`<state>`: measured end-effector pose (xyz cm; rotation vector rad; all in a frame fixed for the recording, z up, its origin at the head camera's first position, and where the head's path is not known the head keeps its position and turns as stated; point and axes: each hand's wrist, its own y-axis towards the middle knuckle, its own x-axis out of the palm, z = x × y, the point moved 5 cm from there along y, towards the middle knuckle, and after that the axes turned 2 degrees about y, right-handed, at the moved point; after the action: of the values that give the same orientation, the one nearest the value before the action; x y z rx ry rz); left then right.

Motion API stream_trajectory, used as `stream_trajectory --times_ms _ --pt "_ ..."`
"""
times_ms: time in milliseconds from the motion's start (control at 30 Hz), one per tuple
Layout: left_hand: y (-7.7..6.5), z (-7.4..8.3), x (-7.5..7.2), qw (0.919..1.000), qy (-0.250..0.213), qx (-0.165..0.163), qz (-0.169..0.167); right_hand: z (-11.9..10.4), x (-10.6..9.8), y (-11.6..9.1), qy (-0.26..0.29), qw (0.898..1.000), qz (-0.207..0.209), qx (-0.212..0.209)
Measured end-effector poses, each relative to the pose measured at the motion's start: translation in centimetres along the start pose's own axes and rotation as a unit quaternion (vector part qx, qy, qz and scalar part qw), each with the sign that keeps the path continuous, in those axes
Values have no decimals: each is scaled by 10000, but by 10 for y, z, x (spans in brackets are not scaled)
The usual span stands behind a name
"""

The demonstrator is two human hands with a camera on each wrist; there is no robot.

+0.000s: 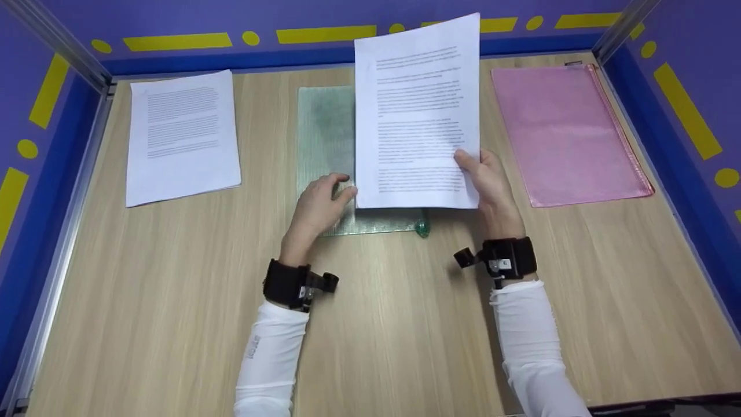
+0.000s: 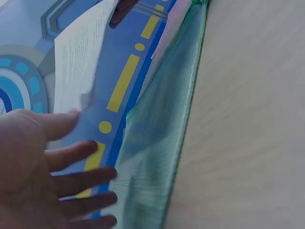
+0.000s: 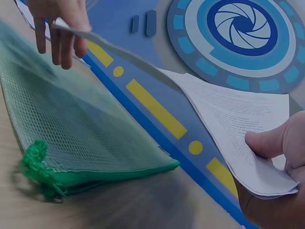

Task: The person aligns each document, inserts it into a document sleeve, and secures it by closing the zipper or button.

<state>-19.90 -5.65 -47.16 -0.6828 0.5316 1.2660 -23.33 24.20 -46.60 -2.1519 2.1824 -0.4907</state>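
Note:
A stack of printed paper is raised over the table, several sheets thick along its edge in the right wrist view. My right hand grips its lower right edge, the thumb on the printed face and the fingers behind. At the lower left corner is my left hand, fingers spread and fairly straight, the thumb tip close to the paper; whether it touches cannot be told. Beneath lies a green mesh zipper pouch, partly covered by the sheets in the head view, with a green cord knot at one corner.
Another pile of printed sheets lies at the table's left. A pink zipper pouch lies at the right. Blue and purple panels with yellow marks wall the wooden table at the back and sides.

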Motion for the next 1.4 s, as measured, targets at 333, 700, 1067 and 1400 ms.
stream_trajectory --times_ms 333,700,1067,1400 --pt "-5 -9 1 9885 1389 -56 -594 -1 -10 2 270 9993 241 26" --pt "-6 -20 0 9812 1845 50 -558 1 -16 3 218 9987 413 220" --pt "-11 -39 -13 9826 1810 -75 -422 1 -23 3 7 9990 423 117" --pt "-14 -50 -29 9817 1867 -220 -288 -2 -38 1 112 9979 600 228"
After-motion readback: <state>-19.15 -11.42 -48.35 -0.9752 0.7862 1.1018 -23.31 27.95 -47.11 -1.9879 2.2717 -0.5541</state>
